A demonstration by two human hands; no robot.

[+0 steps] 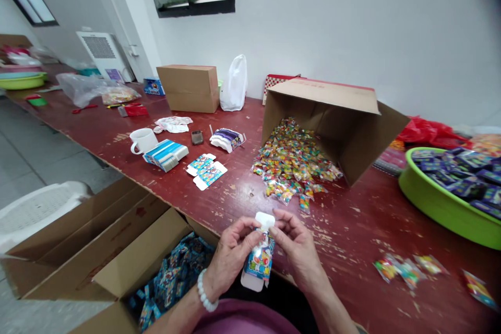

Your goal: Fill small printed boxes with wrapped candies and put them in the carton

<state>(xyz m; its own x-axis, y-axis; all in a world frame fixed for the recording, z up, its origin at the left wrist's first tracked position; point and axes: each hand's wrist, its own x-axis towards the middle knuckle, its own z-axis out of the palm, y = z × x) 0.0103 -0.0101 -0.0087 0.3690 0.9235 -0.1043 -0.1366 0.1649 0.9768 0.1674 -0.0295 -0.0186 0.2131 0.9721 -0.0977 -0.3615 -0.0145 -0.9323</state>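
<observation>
Blue box (260,263) between left hand (231,250) and right hand (299,245)

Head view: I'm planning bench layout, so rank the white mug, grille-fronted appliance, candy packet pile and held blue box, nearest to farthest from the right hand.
1. Blue box: between the right hand and left hand.
2. Candy packet pile: ahead, spilling from the tipped cardboard box.
3. White mug: ahead and left.
4. Grille-fronted appliance: far left, by the wall.
</observation>
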